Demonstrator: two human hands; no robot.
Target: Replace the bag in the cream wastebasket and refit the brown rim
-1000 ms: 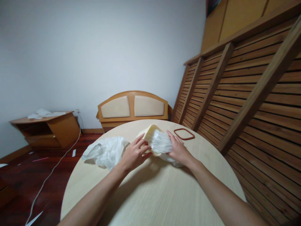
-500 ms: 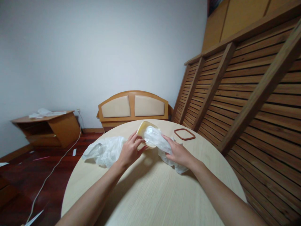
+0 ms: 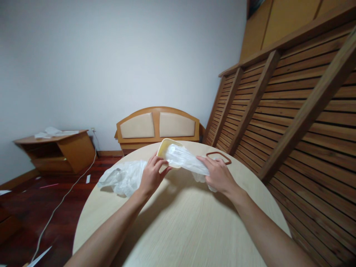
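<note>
Above the round table, my left hand (image 3: pixel 152 173) pinches the near left edge of a pale yellow, shallow container (image 3: pixel 163 149), which is tilted. White translucent plastic (image 3: pixel 183 158), apparently a bag, stretches from inside the container to my right hand (image 3: pixel 219 175). The fingers of my right hand are closed on its gathered end. More of the white plastic hangs below and behind that hand. A crumpled white plastic bag (image 3: pixel 125 178) lies on the table left of my left hand. Past my right hand lies a brown rounded-square frame (image 3: pixel 213 153), partly hidden by the hand and plastic.
The round, light wood table (image 3: pixel 191 222) spans the foreground. Behind it stands a padded headboard (image 3: pixel 157 111). A slatted wooden panel (image 3: pixel 278 111) leans along the right. On the left are a low cabinet (image 3: pixel 78 150) and a white cable (image 3: pixel 62 202) on the dark red floor.
My right hand has moved right, drawing the plastic into a longer, tighter strip out of the container. The container has shifted slightly left and up with my left hand.
</note>
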